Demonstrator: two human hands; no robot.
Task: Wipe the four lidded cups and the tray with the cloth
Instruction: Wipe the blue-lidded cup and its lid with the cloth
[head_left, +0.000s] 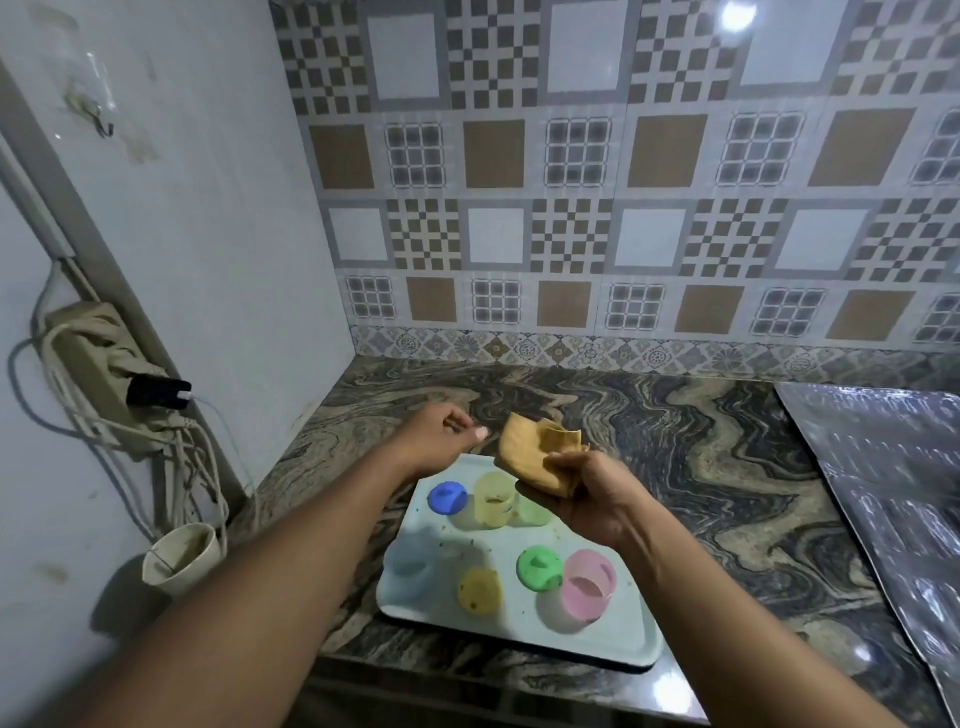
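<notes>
**Right grip on cloth above tray, left grip curled and empty**

Tray (613, 634) sat at the near edge of the marbled stone surface (701, 467): pale, rectangular, rounded corners, glossy, with specks on it. Near row, left to right: pale blue translucent cup (410, 566), round yellow lid (479, 591) lying flat and speckled, round green lid (540, 568), pink translucent cup (589, 584). Far row: blue lid (447, 497), yellow translucent cup (494, 499), green translucent cup (535, 512), close together. All looked like plastic.

Right hand (587, 499) was over the tray's far end, fingers and thumb closed round a crumpled yellow-orange cloth (530, 447), most of it sticking up out of the grip. Left hand (441, 441) was just beside the cloth, not touching it, fingers curled, holding nothing.

Behind: crinkled foil sheet (883, 467) at right, patterned tiled wall (571, 208).
</notes>
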